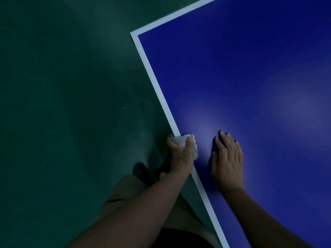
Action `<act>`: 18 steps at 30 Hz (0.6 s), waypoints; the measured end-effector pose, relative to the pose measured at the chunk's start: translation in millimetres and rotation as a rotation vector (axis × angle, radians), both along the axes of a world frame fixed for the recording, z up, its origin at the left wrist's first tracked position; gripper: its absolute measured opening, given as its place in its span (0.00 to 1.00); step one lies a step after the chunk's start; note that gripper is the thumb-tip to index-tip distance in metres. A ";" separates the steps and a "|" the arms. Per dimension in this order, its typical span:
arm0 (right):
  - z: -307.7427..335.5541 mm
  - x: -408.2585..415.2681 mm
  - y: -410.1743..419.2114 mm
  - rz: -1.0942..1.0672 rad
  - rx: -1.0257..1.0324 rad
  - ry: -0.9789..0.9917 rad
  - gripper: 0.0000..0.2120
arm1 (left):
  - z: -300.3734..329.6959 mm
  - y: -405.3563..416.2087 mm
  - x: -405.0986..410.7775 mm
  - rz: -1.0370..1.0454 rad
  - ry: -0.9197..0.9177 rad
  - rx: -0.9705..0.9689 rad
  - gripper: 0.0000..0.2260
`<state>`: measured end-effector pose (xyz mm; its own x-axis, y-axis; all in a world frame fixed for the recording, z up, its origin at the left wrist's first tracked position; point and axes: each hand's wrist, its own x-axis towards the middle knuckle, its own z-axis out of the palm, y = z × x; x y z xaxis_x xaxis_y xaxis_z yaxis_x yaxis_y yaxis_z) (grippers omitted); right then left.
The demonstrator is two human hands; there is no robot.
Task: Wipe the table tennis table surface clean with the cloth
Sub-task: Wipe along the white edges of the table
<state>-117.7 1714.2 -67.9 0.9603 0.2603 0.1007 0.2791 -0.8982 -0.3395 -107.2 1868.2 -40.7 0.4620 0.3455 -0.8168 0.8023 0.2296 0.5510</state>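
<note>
The blue table tennis table fills the right side of the head view, with a white line along its left edge and a corner at the upper middle. My left hand grips a bunched white cloth right on that white edge line, fingers wrapped over the table's side. My right hand lies flat on the blue surface just right of the cloth, fingers straight and together, holding nothing.
Dark green floor spreads to the left of the table. My legs in tan trousers and a dark shoe stand close against the table's edge below my left hand.
</note>
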 end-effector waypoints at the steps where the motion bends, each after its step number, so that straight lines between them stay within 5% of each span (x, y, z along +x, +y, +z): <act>1: 3.4 6.3 4.7 -0.001 0.016 0.003 0.18 | 1.4 0.8 2.2 0.006 0.008 0.012 0.41; 10: 18.9 111.3 75.8 0.093 0.082 -0.017 0.17 | -7.8 40.3 59.4 0.110 -0.087 -0.019 0.32; 18: 5.9 207.5 163.2 -0.069 0.099 -0.035 0.19 | -16.8 95.2 131.4 0.117 -0.111 -0.009 0.28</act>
<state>89.8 1877.4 -62.0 0.9710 0.1814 0.1560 0.2313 -0.8782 -0.4187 24.3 1963.4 -57.5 0.5069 0.3951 -0.7661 0.7039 0.3233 0.6325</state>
